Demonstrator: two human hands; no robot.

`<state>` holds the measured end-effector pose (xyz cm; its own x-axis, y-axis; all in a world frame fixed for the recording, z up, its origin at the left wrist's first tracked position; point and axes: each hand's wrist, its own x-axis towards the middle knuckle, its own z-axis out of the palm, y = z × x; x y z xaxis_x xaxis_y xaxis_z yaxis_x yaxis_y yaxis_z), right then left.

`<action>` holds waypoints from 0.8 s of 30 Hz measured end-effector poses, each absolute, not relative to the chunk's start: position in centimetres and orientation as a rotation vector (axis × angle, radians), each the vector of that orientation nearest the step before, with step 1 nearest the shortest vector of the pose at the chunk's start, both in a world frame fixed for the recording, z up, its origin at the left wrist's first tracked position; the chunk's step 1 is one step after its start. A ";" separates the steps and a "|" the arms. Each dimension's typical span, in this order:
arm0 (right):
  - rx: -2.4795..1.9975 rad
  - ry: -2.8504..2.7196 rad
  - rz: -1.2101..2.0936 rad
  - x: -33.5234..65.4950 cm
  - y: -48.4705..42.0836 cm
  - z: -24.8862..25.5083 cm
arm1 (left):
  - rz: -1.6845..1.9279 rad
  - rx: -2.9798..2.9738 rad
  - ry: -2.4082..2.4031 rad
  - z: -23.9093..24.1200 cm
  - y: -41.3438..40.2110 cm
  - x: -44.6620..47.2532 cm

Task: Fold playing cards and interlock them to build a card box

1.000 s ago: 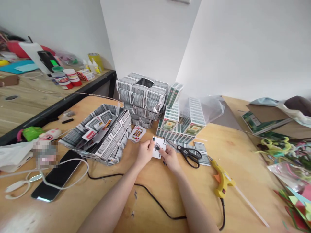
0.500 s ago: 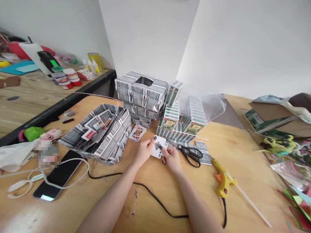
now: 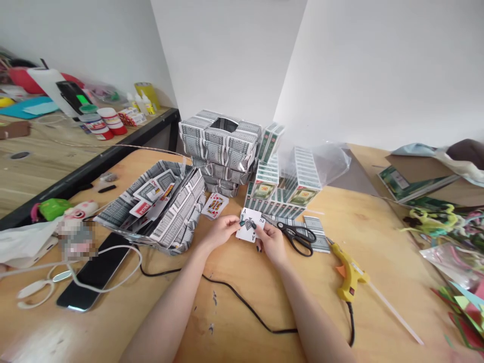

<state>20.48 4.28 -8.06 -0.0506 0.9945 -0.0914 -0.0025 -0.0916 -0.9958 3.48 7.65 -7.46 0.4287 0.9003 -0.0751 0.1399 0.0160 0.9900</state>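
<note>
Between my hands are playing cards [image 3: 247, 233], an ace of spades on top with the corner of a two showing at its right. My left hand [image 3: 223, 231] pinches their left edge, thumb on the face. At the right edge my right hand [image 3: 271, 243] grips them, its thumb also on the face. Just beyond lies a small pile of face-up cards [image 3: 215, 205] with a red-suited court card on top. Black-handled scissors [image 3: 297, 237] rest right of my right hand, partly over cards lying face down [image 3: 316, 233].
A basket made of folded cards [image 3: 177, 222] holds loose cards at left. Behind stand a card-built box [image 3: 219, 141] and stacked card packs [image 3: 278, 201]. A yellow glue gun [image 3: 351, 277] lies right, its black cord [image 3: 242, 300] crossing the front. A phone [image 3: 94, 275] lies left.
The cards have turned more upright and square to me, showing more of the ace. My left hand has shifted slightly left along their edge.
</note>
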 end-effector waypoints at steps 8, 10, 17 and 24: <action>-1.266 -1.213 1.353 20.7 4.3 -8.3 | 0.736 1.506 1.025 -7.9 8.0 3.1; -1.284 -1.236 1.317 20.7 4.3 -8.4 | 0.742 1.533 1.042 -7.9 8.0 2.9; -1.169 -1.259 1.244 21.0 4.6 -8.2 | 0.807 1.655 1.118 -7.7 7.8 2.9; -1.101 -1.205 1.347 21.3 4.8 -8.7 | 0.866 1.724 1.205 -7.7 7.4 3.6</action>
<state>21.29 4.79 -8.71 -0.1073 0.9941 -0.0163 -0.0942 -0.0265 -0.9952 3.64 7.41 -7.68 0.2989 0.9516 0.0716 0.3710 -0.1850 0.9100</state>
